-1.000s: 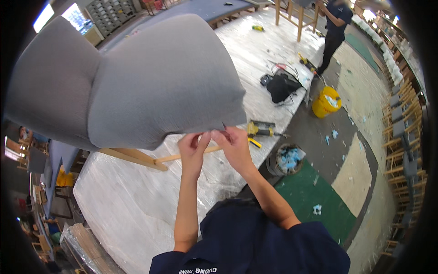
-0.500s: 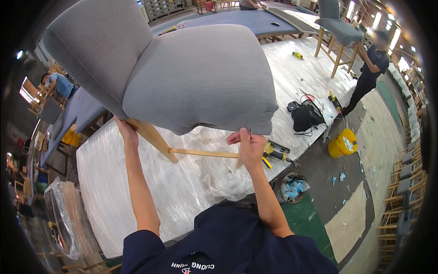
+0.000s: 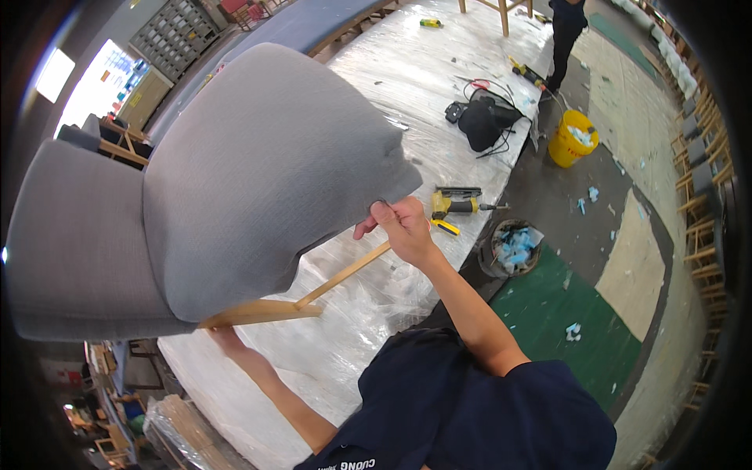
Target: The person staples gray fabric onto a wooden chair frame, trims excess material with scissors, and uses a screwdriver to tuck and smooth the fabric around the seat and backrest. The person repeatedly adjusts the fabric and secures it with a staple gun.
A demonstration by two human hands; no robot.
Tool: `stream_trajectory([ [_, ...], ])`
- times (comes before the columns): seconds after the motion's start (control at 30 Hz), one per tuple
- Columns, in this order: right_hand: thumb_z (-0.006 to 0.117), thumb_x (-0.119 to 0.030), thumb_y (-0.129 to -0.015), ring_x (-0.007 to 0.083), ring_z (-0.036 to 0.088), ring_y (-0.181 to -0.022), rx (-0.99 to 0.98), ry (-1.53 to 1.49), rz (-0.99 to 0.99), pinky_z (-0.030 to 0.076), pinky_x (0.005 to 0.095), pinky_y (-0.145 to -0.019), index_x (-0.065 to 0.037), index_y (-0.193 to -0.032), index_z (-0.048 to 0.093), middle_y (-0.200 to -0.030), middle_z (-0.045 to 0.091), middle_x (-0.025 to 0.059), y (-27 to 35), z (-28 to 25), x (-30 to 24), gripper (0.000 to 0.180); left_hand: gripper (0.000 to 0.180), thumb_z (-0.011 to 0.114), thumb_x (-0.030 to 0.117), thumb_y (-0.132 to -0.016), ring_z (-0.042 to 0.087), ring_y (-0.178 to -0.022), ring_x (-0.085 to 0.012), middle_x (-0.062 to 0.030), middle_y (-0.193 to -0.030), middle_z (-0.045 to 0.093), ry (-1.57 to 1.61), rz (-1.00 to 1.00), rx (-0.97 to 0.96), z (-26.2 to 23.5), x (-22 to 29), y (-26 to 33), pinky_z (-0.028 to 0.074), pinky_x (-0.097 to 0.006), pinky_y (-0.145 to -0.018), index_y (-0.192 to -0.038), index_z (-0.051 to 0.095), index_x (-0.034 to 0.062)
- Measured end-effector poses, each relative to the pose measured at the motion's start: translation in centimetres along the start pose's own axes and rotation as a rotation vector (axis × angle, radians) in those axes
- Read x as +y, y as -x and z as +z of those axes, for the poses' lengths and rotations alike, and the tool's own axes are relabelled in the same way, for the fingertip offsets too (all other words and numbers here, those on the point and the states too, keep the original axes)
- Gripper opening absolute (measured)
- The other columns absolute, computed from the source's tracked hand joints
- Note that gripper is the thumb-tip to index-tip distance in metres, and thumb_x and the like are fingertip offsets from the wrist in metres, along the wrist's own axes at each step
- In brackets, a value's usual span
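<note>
A plastic-covered counter (image 3: 407, 63) stands on a dark grey floor (image 3: 540, 188). Right of the counter lie a green mat (image 3: 548, 313) and, just beside it, a pale sheet (image 3: 638, 258); farther right runs a row of wooden-legged chairs (image 3: 699, 180). Left of the counter's far end stretches a blue-topped table (image 3: 301, 27), and beyond that stand a grey drawer cabinet (image 3: 174, 37) and brightly glowing windows (image 3: 82, 94).

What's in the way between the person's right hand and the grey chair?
Nothing that I can see. The right hand is touching the grey chair, pinching fabric at the seat's edge. The yellow-and-black tool lies off to the right, not between them.
</note>
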State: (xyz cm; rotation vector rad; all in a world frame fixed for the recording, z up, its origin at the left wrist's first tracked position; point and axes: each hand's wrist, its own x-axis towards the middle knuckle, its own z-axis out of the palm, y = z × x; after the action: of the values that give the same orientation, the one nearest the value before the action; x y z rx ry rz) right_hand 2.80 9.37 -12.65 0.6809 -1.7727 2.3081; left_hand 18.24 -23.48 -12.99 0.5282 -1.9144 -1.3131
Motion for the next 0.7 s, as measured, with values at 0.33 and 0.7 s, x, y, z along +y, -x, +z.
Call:
stream_trajectory([
  [0.33,0.055,-0.020,-0.103,0.0143,0.068,-0.063,0.145,-0.052,-0.104,0.049,0.0283,-0.060,0.004,-0.069,0.062,-0.068,0.071,0.0107,1.2,0.3,0.4,0.042,0.076,0.085,0.005,-0.063,0.054,-0.129,-0.0432,-0.0205,-0.138,0.059,-0.348,1.136,-1.042,15.5,24.1,0.5,0.043,-0.050,-0.108,-0.135,0.060,0.0030],
  [0.7,0.070,-0.016,-0.091,0.0246,0.059,-0.063,0.552,0.176,-0.117,0.045,0.0340,-0.060,0.000,-0.072,0.066,-0.070,0.060,0.0125,2.0,3.9,-2.0,0.025,0.053,0.081,0.011,-0.063,0.056,-0.114,-0.0316,-0.0083,-0.110,0.065,-0.791,1.328,-1.337,26.6,27.5,-4.1,0.030,-0.048,-0.116,-0.112,0.063,0.0090],
])
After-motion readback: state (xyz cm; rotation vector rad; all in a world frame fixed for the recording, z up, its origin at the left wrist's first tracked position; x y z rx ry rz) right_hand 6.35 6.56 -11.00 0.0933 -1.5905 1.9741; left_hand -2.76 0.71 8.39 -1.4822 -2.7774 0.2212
